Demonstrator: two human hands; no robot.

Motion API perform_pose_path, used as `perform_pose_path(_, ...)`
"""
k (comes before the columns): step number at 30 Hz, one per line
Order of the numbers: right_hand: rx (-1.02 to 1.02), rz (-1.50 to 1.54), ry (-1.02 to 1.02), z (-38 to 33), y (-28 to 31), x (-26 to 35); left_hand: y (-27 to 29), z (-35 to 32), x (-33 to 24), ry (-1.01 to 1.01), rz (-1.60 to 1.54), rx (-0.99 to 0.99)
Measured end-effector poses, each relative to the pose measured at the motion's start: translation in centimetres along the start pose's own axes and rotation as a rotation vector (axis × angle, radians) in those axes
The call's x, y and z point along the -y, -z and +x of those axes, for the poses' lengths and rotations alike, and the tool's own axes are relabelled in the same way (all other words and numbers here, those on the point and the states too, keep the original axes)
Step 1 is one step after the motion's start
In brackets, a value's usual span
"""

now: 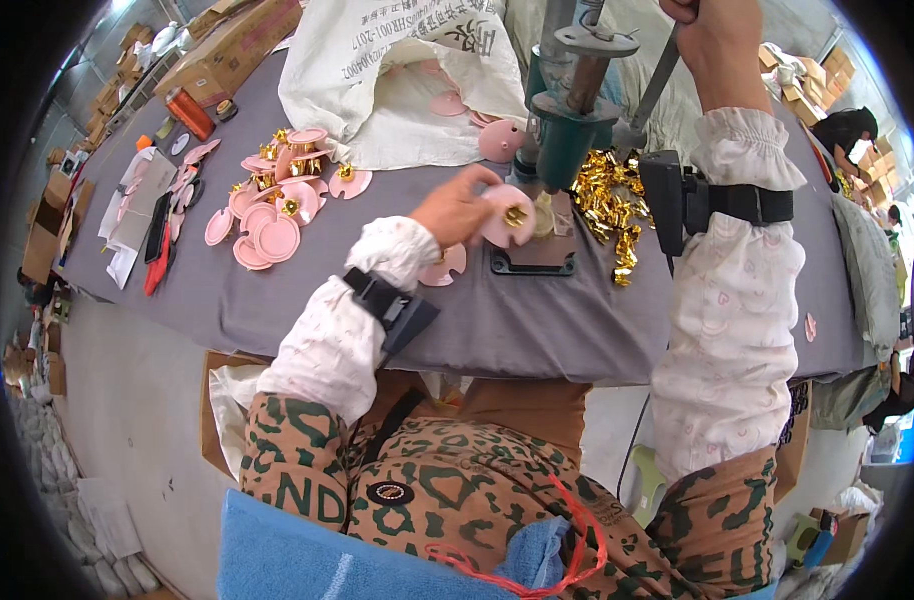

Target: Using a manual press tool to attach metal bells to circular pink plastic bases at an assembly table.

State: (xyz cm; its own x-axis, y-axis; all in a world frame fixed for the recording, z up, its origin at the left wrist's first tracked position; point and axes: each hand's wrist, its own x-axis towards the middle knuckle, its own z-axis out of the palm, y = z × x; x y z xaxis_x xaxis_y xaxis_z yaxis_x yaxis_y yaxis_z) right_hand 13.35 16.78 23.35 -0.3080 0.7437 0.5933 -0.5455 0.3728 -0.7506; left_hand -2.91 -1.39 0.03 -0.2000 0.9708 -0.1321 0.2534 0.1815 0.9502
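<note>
Between the fingers of my left hand (457,208) is a pink disc (501,226) with a gold metal piece at its middle, held just left of the press base. Up at the top right, my right hand (715,35) is wrapped round the lever (661,85) of a green hand press (569,140). Below the press head lies its base with a dark front bracket (533,264). Another pink disc (443,266) rests on the cloth under my left wrist. A heap of small gold metal pieces (611,195) sits right of the press.
Left of centre is a pile of pink discs (277,235), some with gold pieces. A white woven sack (397,100) opens toward me with more discs inside. Farther left are an orange can (190,113), papers (137,205) and red-handled scissors (159,262). A cardboard box (227,55) stands behind.
</note>
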Motion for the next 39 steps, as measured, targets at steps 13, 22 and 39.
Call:
perform_pose_path(13, -0.028, -0.049, -0.114, 1.9, -0.1, -1.1, -6.2, 1.6, 1.0, -0.326, 0.413, -0.37)
perform_pose_path(22, 0.037, -0.242, 0.284, -10.4, 1.0, 2.2, -4.4, 1.2, 0.8, -0.253, 0.406, -0.334)
perform_pose_path(39, 0.084, -0.144, 0.131, -3.3, 1.1, 3.7, -7.3, 2.3, -0.8, -0.341, 0.296, -0.336)
